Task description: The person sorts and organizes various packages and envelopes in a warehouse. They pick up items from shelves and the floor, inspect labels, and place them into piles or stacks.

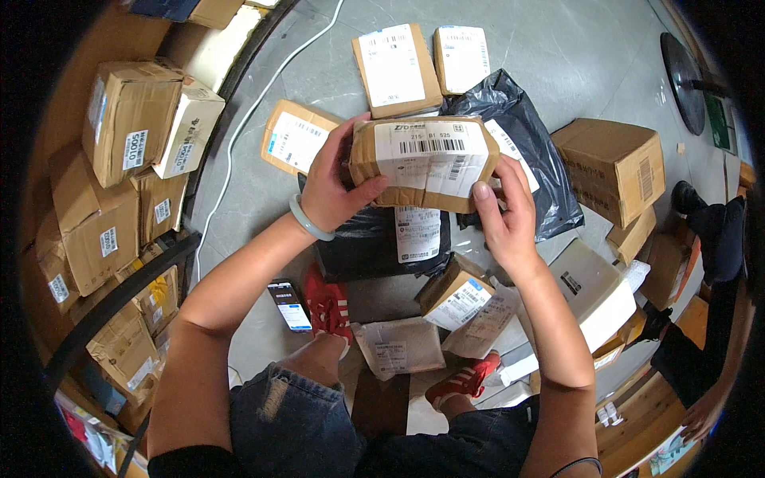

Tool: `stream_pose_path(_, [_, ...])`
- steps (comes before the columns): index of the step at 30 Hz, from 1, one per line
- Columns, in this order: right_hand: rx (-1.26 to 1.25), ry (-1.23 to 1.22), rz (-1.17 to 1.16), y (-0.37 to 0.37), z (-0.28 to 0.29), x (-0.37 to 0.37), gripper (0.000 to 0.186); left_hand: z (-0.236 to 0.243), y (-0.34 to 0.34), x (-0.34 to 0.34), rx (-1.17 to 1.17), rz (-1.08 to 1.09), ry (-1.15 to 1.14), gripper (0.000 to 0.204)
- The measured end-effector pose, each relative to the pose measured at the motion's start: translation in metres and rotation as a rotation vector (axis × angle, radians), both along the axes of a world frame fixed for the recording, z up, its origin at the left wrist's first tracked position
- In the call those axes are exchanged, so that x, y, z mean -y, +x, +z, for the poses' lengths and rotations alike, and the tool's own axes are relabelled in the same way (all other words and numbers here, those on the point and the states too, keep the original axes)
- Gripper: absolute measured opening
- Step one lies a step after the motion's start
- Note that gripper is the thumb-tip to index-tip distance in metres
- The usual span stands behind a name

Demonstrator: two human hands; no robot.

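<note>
Between my two hands I hold a small brown cardboard box (362, 163) by its ends, with a white shipping label (430, 155) facing up. My left hand (339, 179) grips the left end, thumb across the front edge; a pale bangle circles that wrist. At the right end, my right hand (508, 211) has its thumb on the front and fingers behind. Below the box lie black plastic parcels (358, 239) with labels. Beyond it are labelled cardboard boxes (396, 68), and another labelled box (299, 137) sits past my left hand.
Stacked cartons (131, 119) line the left side, near a white cable (231, 151). A lit phone (288, 305) lies by my left red shoe (327, 307). Pale packets (398, 348) sit between my feet. At the right stand a large carton (613, 171) and another person (709, 334).
</note>
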State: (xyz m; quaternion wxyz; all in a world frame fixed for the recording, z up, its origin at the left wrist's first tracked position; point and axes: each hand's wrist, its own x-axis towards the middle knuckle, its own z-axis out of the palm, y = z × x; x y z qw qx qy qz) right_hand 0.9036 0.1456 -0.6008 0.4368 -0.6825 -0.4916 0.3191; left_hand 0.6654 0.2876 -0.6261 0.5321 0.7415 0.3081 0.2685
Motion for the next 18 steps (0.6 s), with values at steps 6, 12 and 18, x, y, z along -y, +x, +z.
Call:
stream_pose_path(6, [-0.006, -0.028, -0.016, -0.0008, 0.0013, -0.0005, 0.037, 0.003, 0.0042, 0.0009, -0.011, 0.028, -0.071, 0.082])
stream_pose_path(12, [-0.062, -0.064, -0.026, -0.0037, 0.001, -0.0011, 0.036, -0.0009, 0.0025, 0.0015, -0.01, 0.042, -0.098, 0.08])
stream_pose_path(18, [0.005, -0.111, 0.016, -0.0005, 0.0059, -0.0026, 0.043, -0.0041, 0.0025, 0.0031, -0.029, 0.08, -0.09, 0.073])
